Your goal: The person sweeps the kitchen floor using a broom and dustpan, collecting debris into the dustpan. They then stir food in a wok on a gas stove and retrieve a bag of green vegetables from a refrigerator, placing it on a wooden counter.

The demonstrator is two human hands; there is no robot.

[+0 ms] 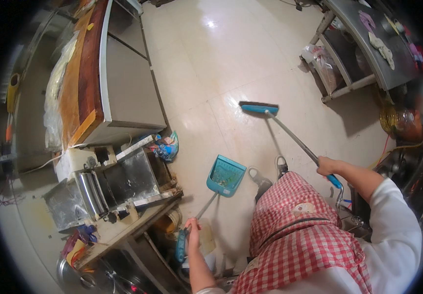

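My right hand [326,166] is wrapped round the grey and blue handle of a broom [259,108]. The broom's blue head, edged with dark bristles, rests on the pale floor ahead of my feet. In my left hand [193,227] is the handle of a teal dustpan [227,175], closed in my fingers near its blue grip. Small bits of debris lie in the pan, which is on or close to the floor left of my shoes. A gap of bare floor separates broom head and dustpan.
To the left stand a cabinet with a wooden top [90,73] and a machine with a metal roller [90,193] on a bench. A colourful plastic bag [166,147] lies by the cabinet. At right is a metal table [392,49] with cloths; a bag [325,66] sits on its lower shelf.
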